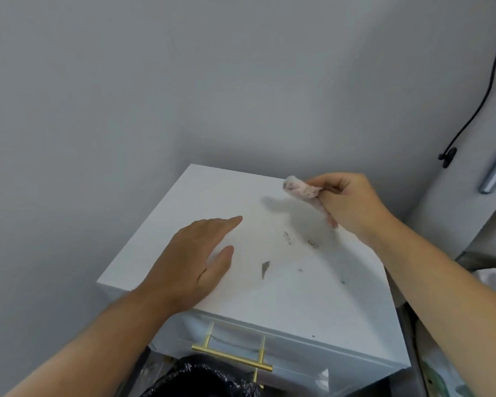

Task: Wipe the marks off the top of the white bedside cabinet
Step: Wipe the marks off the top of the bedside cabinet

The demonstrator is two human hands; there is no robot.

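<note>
White and smooth, the square top of the bedside cabinet (284, 296) carried grey smudged marks (265, 268) near its middle. Your left hand (195, 259) lay flat, fingers (226, 224) together. Your right hand (352, 202) pinched a crumpled pinkish wipe (301, 190) above the far edge.
</note>
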